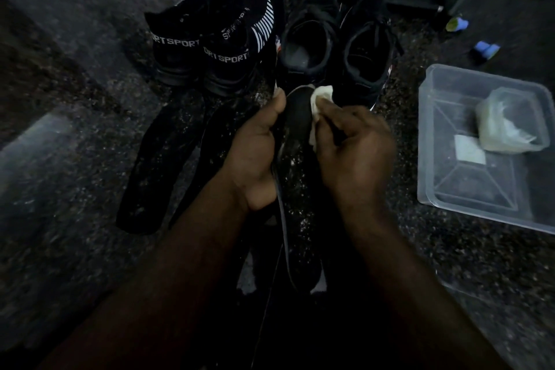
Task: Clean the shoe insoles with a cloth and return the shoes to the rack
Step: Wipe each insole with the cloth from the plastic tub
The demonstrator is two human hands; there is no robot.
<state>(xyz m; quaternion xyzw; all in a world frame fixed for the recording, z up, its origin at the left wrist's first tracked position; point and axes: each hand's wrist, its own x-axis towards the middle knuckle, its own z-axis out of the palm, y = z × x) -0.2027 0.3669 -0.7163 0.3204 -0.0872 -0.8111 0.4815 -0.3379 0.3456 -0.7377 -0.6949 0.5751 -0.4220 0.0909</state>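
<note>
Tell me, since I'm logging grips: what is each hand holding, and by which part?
The left hand grips the dark flat insole by its left edge, near the tip. The right hand holds a crumpled white cloth by its lower part.

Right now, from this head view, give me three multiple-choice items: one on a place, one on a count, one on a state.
1. Where is the clear plastic tub?
A) between the shoe pairs
B) on the floor, right of the lace-up sneakers
C) on a shelf

2. How many shoes stand on the floor?
A) two
B) four
C) six

3. What is the right hand doing?
A) hanging idle
B) tying a lace
C) pressing a white cloth on the insole held by the left hand

Key:
1 B, it sits beyond the right sneaker.
2 B, two SPORT high-tops plus two sneakers.
3 C, its fingers grip the cloth against the insole.
</note>
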